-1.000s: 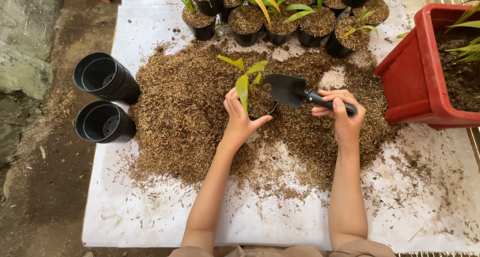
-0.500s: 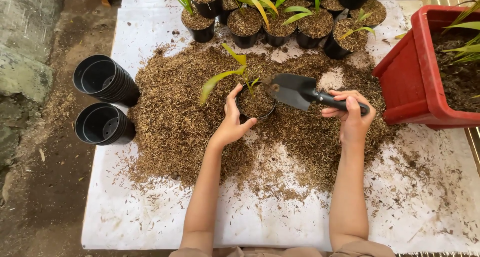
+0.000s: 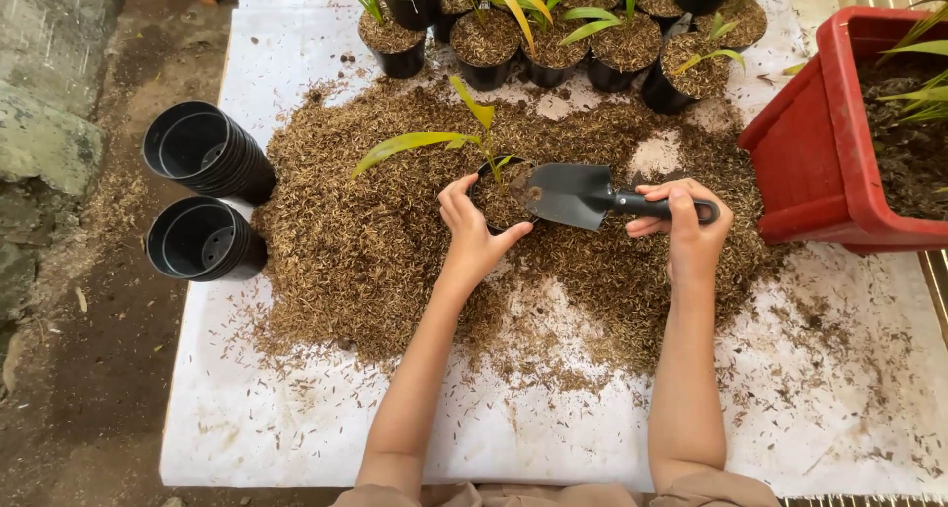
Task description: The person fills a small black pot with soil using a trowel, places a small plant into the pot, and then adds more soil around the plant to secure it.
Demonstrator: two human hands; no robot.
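Note:
My left hand (image 3: 472,238) grips a small black pot (image 3: 501,203) that stands in a heap of brown husk mix (image 3: 365,250). A green seedling (image 3: 434,137) with long leaves grows out of the pot and leans to the left. My right hand (image 3: 686,233) is closed around the handle of a black hand trowel (image 3: 583,195). The trowel's blade lies over the right rim of the pot.
Two stacks of empty black pots (image 3: 202,196) lie on their sides at the left edge of the white sheet (image 3: 296,418). Several planted pots (image 3: 553,33) stand in a row at the back. A red planter box (image 3: 839,142) with soil is at the right.
The seedling's leaves have swung over to the left as the pot turned in my left hand. The trowel blade has come closer to the pot and now lies over its rim.

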